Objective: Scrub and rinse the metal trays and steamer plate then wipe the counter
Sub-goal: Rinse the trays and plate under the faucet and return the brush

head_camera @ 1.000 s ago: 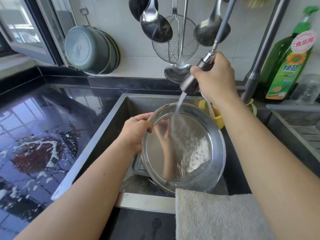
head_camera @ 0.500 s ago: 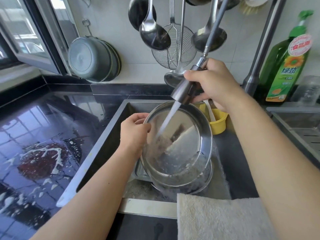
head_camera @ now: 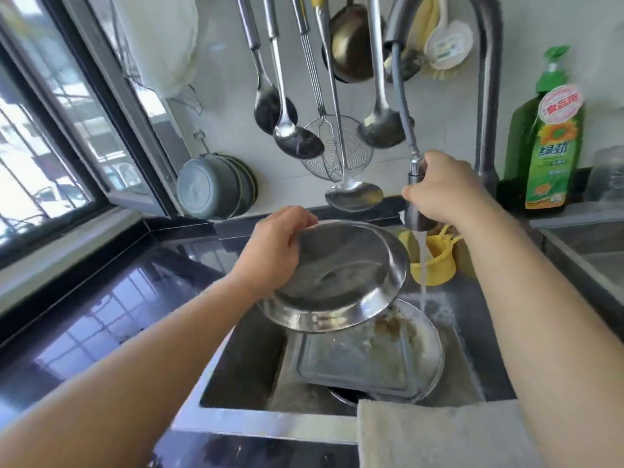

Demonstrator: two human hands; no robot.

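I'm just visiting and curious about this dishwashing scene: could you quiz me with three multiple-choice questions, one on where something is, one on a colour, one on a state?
1. Where does the water stream fall?
A. on the counter
B. into the sink, right of the held round tray
C. into the green bottle

2. What colour is the small cup behind the stream?
A. yellow
B. red
C. black

3. How is the round tray held?
A. lying flat in the sink
B. hanging on the wall
C. lifted and tilted by the left hand

Answers: 1 B, the stream from the sprayer in the right hand passes the tray's edge; 2 A, plainly yellow; 3 C, fingers grip its rim above the sink.
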